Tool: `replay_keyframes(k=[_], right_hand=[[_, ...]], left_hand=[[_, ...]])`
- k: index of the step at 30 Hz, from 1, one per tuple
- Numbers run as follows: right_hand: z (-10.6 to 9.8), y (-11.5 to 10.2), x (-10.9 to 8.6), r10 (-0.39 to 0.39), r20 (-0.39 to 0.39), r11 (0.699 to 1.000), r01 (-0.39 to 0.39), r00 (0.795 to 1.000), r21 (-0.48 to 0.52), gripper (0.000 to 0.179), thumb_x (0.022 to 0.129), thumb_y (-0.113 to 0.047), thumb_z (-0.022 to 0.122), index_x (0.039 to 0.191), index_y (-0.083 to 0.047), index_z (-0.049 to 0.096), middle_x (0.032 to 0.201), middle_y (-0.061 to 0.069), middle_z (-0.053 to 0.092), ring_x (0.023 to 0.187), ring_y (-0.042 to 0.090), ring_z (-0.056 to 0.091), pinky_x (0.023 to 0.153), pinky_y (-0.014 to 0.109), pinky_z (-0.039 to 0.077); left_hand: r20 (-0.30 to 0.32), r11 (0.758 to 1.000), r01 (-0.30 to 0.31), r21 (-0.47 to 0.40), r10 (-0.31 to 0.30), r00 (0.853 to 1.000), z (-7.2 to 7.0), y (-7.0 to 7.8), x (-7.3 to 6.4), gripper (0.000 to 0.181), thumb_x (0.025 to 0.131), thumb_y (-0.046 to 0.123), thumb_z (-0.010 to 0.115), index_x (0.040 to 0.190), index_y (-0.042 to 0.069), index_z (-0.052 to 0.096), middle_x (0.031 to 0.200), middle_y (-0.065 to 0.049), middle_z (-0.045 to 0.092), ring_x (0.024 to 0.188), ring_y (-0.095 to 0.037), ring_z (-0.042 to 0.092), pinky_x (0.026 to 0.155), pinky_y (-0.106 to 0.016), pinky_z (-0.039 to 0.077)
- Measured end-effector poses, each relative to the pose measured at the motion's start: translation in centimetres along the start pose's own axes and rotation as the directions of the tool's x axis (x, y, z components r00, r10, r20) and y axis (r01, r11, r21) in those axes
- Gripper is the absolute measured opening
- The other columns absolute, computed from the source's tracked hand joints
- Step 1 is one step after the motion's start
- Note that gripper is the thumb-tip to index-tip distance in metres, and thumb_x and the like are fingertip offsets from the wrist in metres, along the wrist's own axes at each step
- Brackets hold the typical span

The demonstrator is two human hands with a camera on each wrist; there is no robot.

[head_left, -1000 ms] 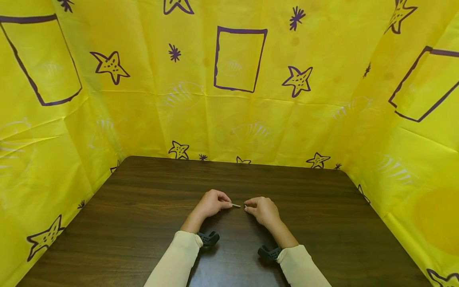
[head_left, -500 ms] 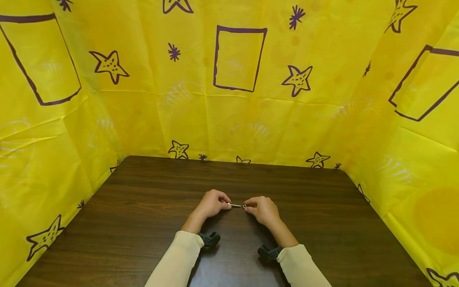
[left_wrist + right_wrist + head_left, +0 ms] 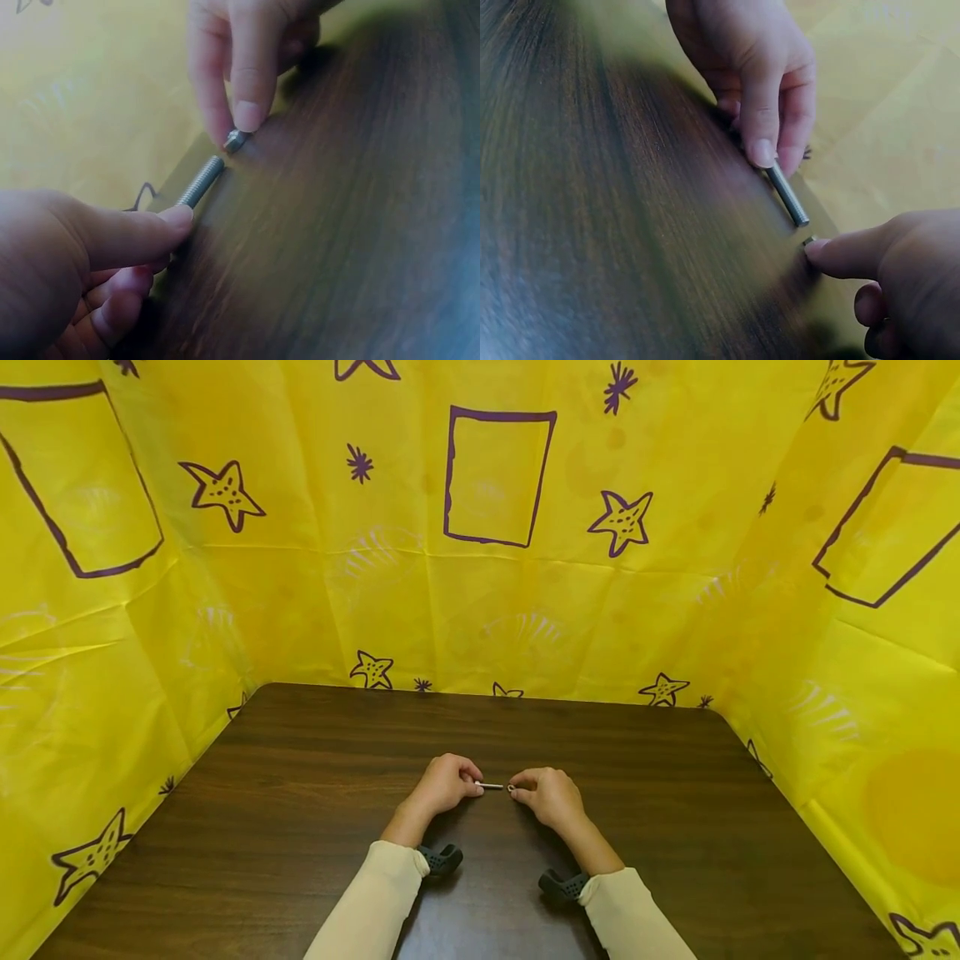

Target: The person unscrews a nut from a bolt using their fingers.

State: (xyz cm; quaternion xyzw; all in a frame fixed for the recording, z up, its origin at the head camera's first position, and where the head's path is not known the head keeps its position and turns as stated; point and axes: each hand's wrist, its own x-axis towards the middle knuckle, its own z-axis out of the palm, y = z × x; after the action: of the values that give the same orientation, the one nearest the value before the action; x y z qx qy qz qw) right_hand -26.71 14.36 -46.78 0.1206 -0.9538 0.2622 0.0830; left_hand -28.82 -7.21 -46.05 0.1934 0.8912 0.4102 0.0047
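Note:
My left hand (image 3: 444, 783) pinches a silver threaded bolt (image 3: 201, 182) between thumb and fingers. Its bare threaded end points toward my right hand (image 3: 553, 798), while the other end is hidden in the grip. Between the thumb and forefinger of the right hand sits a small metal nut (image 3: 235, 141). A narrow gap separates the bolt's tip from the nut, and the two lie roughly in line. In the right wrist view the bolt (image 3: 787, 196) shows along most of its length, and the nut (image 3: 808, 241) is mostly covered by the thumb.
Both hands are close over a dark wood-grain table (image 3: 337, 735). Yellow cloth (image 3: 480, 610) with purple stars and frames hangs behind and at both sides. Dark bands (image 3: 442, 860) circle the wrists below pale sleeves.
The bolt has swung from a slight slant to nearly level, pointing at the nut. The nut's ring shows more plainly at the right fingertips. Both hands have otherwise barely moved.

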Motion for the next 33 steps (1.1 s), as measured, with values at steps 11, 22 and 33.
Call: replay_keyframes(k=[11,22,33], right_hand=[[-0.32,0.33,0.15,-0.002,0.006,1.0,0.002,1.0,-0.002,0.013,0.08,-0.027,0.08,0.093,-0.026,0.077,0.067,-0.011,0.059,0.061,0.009,0.052,0.053,0.033,0.041],[-0.57,0.45,0.41,0.009,0.019,1.0,-0.009,1.0,0.002,0.017,0.079,-0.027,0.081,0.095,-0.025,0.077,0.061,-0.01,0.052,0.056,0.01,0.048,0.049,0.031,0.038],[-0.56,0.33,0.82,0.051,0.062,0.975,-0.063,0.997,0.215,0.031,0.078,-0.025,0.081,0.106,-0.014,0.073,0.062,-0.004,0.051,0.052,0.013,0.046,0.048,0.029,0.036]], left_hand=[[-0.015,1.0,0.023,-0.012,-0.023,1.0,0.32,0.15,0.28,0.014,0.076,0.009,0.082,0.087,0.006,0.075,0.066,0.005,0.06,0.061,-0.009,0.053,0.057,-0.026,0.045],[0.0,0.999,0.03,-0.016,-0.03,1.0,0.26,0.21,0.58,0.017,0.075,0.014,0.084,0.089,0.007,0.075,0.067,0.004,0.06,0.062,-0.01,0.053,0.057,-0.027,0.045],[-0.006,0.998,0.056,0.022,-0.056,0.998,0.15,0.14,0.5,0.019,0.076,0.018,0.084,0.089,0.008,0.075,0.069,0.004,0.058,0.064,-0.011,0.052,0.058,-0.027,0.044]])
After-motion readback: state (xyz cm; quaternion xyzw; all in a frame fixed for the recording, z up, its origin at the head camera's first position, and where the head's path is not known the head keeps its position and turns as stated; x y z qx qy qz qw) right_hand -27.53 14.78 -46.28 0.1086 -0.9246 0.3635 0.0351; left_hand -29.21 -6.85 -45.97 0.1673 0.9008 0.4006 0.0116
